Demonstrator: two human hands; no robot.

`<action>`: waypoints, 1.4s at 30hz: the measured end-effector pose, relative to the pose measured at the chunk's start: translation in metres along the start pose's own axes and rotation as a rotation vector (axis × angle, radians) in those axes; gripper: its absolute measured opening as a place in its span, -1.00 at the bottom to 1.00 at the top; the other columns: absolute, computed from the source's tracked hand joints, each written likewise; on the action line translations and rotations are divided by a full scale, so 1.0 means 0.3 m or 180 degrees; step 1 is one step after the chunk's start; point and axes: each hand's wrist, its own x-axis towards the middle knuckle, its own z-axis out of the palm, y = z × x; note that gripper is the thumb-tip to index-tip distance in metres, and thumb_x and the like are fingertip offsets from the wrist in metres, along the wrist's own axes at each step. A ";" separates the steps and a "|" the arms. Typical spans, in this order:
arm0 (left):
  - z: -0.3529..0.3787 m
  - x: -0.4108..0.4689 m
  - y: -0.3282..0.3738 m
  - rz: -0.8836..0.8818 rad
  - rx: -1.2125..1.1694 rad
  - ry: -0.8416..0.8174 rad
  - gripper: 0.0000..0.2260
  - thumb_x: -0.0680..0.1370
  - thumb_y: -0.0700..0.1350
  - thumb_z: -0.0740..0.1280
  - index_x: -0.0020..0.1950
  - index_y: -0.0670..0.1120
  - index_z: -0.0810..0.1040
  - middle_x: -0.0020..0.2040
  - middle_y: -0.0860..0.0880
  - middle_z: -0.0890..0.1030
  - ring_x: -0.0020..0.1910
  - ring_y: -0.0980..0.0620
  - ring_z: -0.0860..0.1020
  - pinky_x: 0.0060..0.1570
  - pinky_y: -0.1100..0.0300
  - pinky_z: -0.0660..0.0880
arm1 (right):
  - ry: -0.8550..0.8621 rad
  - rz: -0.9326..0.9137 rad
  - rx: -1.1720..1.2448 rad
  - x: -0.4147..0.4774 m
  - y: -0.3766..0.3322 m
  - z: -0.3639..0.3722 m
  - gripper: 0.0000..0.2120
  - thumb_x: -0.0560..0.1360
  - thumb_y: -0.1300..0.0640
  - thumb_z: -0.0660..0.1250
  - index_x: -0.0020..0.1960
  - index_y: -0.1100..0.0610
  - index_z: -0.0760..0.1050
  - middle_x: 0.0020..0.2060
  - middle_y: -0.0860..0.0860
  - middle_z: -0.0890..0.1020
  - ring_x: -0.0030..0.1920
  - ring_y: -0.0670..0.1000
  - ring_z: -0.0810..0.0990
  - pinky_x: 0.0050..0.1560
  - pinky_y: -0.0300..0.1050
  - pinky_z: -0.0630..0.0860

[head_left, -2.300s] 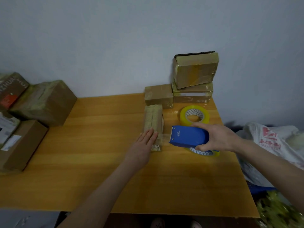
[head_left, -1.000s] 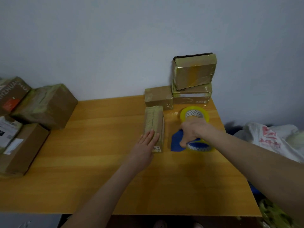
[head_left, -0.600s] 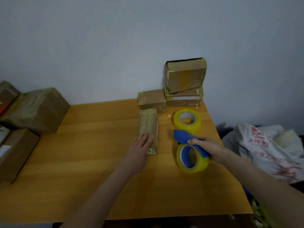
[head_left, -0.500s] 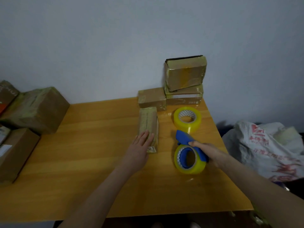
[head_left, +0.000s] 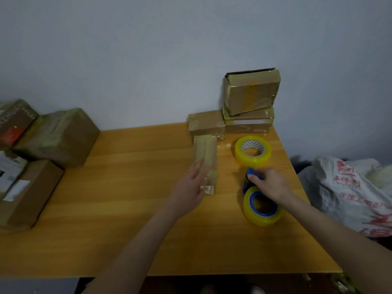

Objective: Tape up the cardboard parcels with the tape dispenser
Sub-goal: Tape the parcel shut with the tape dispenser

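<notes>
Tipped onto its side now, clear of the parcel it met a moment back: blue plastic tape dispenser with its yellow roll (head_left: 262, 205), down on the orange wooden table (head_left: 127, 209), gripped at the blue handle by the curled right hand (head_left: 272, 184). Just left of it, narrow tape-wrapped cardboard parcel (head_left: 205, 149), pinned under the flat, straight-fingered left hand (head_left: 191, 187). Probably between strips; next calls for raising the dispenser to a bare seam.

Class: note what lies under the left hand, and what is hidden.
The left hand lies flat on a narrow taped parcel on the table. It covers the parcel's near left part; a label shows beside it.
</notes>
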 end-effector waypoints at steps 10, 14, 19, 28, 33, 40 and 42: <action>-0.004 0.018 -0.038 -0.2290 -0.1519 0.1070 -0.73 0.58 -0.14 0.31 0.25 -0.21 0.56 0.12 -0.14 0.64 0.06 0.01 0.60 0.06 0.26 0.47 | 0.0173 -0.0228 0.0895 -0.026 -0.281 0.194 -0.56 0.61 -0.04 0.21 0.36 0.24 0.45 0.18 0.15 0.60 0.14 0.11 0.57 0.13 -0.01 0.51; 0.020 0.043 -0.027 -0.2257 -0.1714 0.1144 -0.81 0.52 -0.16 0.38 0.10 -0.16 0.66 -0.03 -0.07 0.69 -0.19 0.19 0.57 -0.28 0.53 0.40 | 0.0155 -0.0299 0.1133 -0.021 -0.306 0.224 -0.69 0.61 -0.01 0.21 0.22 0.14 0.57 -0.06 0.04 0.68 -0.09 0.00 0.61 -0.06 -0.04 0.59; 0.026 0.016 -0.055 -0.2254 -0.2399 0.1086 -0.75 0.46 -0.22 0.45 0.13 -0.19 0.64 0.00 -0.09 0.68 -0.09 0.12 0.62 -0.13 0.36 0.51 | -0.0048 -0.0356 0.1236 -0.022 -0.292 0.221 -0.66 0.57 -0.03 0.28 0.25 0.13 0.55 -0.10 0.01 0.66 -0.07 0.00 0.62 -0.01 0.04 0.60; 0.040 0.002 -0.065 -0.2600 -0.2688 0.1049 -0.67 0.48 -0.28 0.42 0.24 -0.24 0.55 -0.27 0.01 0.55 -0.29 0.12 0.60 -0.13 0.17 0.63 | 0.0005 -0.0157 0.1132 -0.004 -0.300 0.241 -0.65 0.55 0.12 0.34 0.33 0.11 0.52 -0.09 0.03 0.67 -0.08 0.00 0.64 0.01 -0.10 0.58; 0.057 -0.004 -0.066 -0.2403 -0.2410 0.1126 -0.66 0.46 -0.30 0.44 0.22 -0.20 0.57 -0.28 0.01 0.53 -0.30 0.09 0.57 -0.20 0.18 0.63 | 0.0163 -0.0160 0.1097 -0.003 -0.291 0.254 -0.42 0.49 0.16 0.42 0.46 0.02 0.32 -0.27 -0.09 0.62 -0.20 -0.10 0.63 -0.02 -0.18 0.59; 0.079 0.017 -0.067 -0.1944 -0.1019 0.1074 -0.75 0.38 -0.16 0.51 -0.05 -0.03 0.50 -0.25 0.13 0.40 -0.29 0.18 0.39 -0.29 0.42 0.33 | 0.0336 -0.0597 -0.0036 0.016 -0.290 0.234 -0.41 0.46 0.04 0.45 0.44 0.02 0.36 -0.05 0.04 0.68 -0.06 0.04 0.64 -0.01 -0.02 0.60; 0.088 0.016 -0.072 -0.1900 -0.0929 0.0986 -0.69 0.37 -0.16 0.52 -0.09 -0.02 0.40 -0.21 0.17 0.34 -0.26 0.19 0.36 -0.25 0.47 0.32 | 0.0330 -0.0701 -0.0305 0.020 -0.295 0.224 -0.47 0.44 0.00 0.46 0.36 0.03 0.41 -0.02 0.03 0.65 -0.07 0.05 0.63 -0.09 -0.02 0.59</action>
